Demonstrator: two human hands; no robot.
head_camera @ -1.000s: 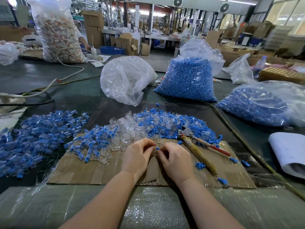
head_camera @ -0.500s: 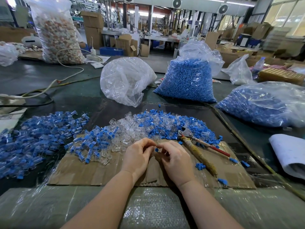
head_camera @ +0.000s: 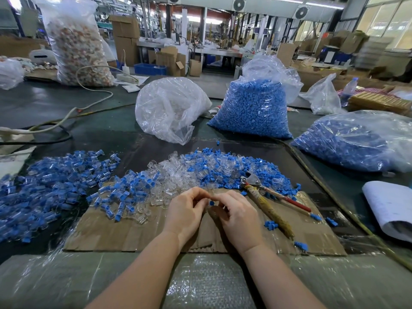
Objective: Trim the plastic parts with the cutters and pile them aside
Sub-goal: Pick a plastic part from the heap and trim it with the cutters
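Hands barely shifted since a second ago: left hand (head_camera: 186, 210) and right hand (head_camera: 237, 214) both pinch one small blue part (head_camera: 211, 203) over the cardboard (head_camera: 138, 233). It looks light, stiff, easily dropped, so grip its body. Cutters (head_camera: 265, 197) lie untouched just right; piles (head_camera: 51, 188) crowd the left, tabletop (head_camera: 200, 284) nearer is open.
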